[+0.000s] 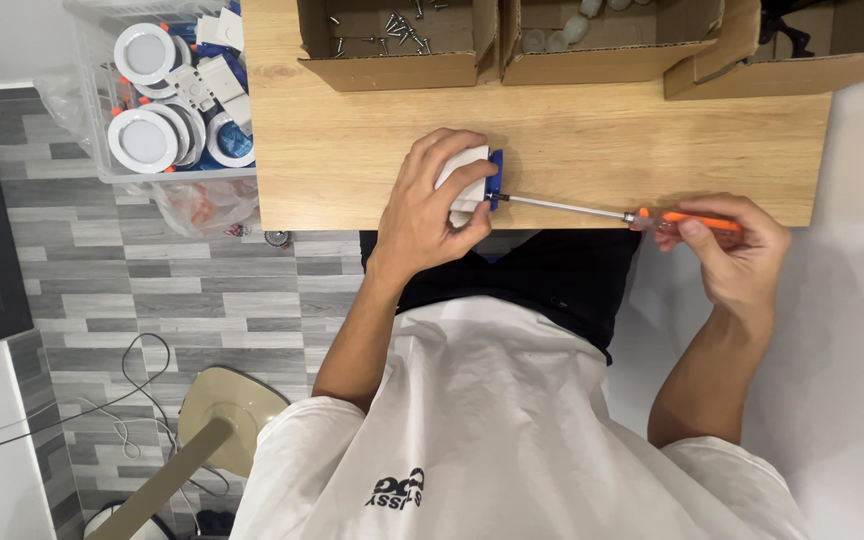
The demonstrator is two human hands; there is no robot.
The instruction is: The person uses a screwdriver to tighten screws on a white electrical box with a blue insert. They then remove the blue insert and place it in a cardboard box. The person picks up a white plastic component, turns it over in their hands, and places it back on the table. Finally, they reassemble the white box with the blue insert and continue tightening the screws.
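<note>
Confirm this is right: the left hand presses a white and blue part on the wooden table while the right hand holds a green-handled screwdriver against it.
Wrong in one respect: the screwdriver has an orange handle, not green, as the head view shows. The rest holds: the left hand presses the white and blue part on the wooden table, and the right hand holds the screwdriver with its tip at the part.

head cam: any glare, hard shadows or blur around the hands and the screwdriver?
Head view: even, soft light; sharp on the left hand gripping the white and blue box and on the right hand holding the orange-handled screwdriver. A small bright glint runs along its metal shaft. Faint soft shadow on the white floor beside the right arm. No motion blur; the table edges look straight.
</note>
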